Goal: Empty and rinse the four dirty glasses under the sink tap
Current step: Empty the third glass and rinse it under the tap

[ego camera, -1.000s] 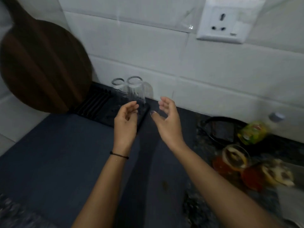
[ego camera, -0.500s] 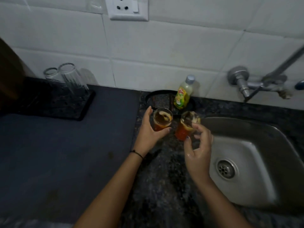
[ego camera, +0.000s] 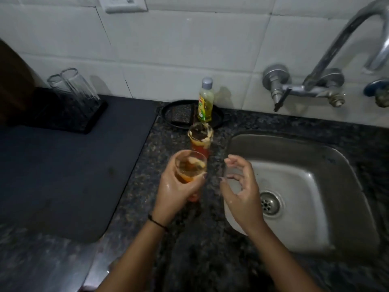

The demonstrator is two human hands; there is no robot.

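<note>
Head view, dirty glass (ego camera: 190,168) gripped by left hand (ego camera: 176,192) fingers (ego camera: 201,179), seemingly upright.

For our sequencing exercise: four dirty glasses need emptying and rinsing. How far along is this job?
Looks done: two clear glasses stand on the dark rack. In hand: the left hand grips a glass of amber liquid beside the sink, not yet emptied; the right hand is empty. Left: that glass plus another dirty glass on the counter; no water runs from the tap.
</note>
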